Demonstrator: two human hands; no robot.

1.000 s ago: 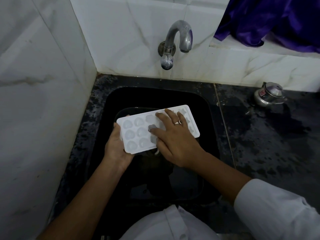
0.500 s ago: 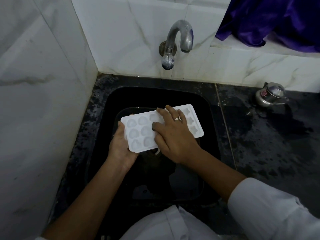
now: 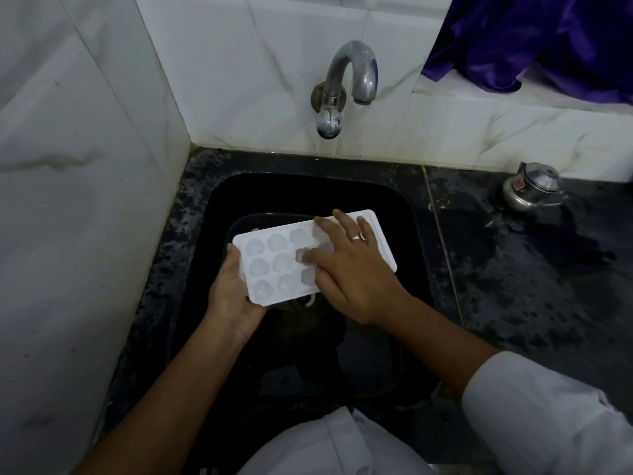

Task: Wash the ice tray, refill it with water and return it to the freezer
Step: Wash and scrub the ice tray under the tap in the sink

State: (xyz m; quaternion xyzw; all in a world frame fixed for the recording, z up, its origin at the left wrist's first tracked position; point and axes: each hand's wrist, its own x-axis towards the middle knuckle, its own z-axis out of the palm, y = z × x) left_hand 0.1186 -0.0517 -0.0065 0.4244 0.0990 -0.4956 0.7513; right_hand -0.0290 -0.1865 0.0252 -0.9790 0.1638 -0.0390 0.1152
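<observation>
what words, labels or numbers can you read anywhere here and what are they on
No text in this view can be read.
The red sticker on the lidded steel pot: a label of some kind, too small and blurred to read.
On the ice tray and the tap: no print or marking visible.

The ice tray (image 3: 274, 265), left hand (image 3: 229, 296) and right hand (image 3: 356, 275) fill the sink's (image 3: 404, 217) middle. The tap (image 3: 352, 73) juts from the back wall. A tiled wall (image 3: 68, 200) closes the left. Rightward the counter (image 3: 513, 296) lies open, bar a small metal pot (image 3: 532, 186) at its back.
</observation>
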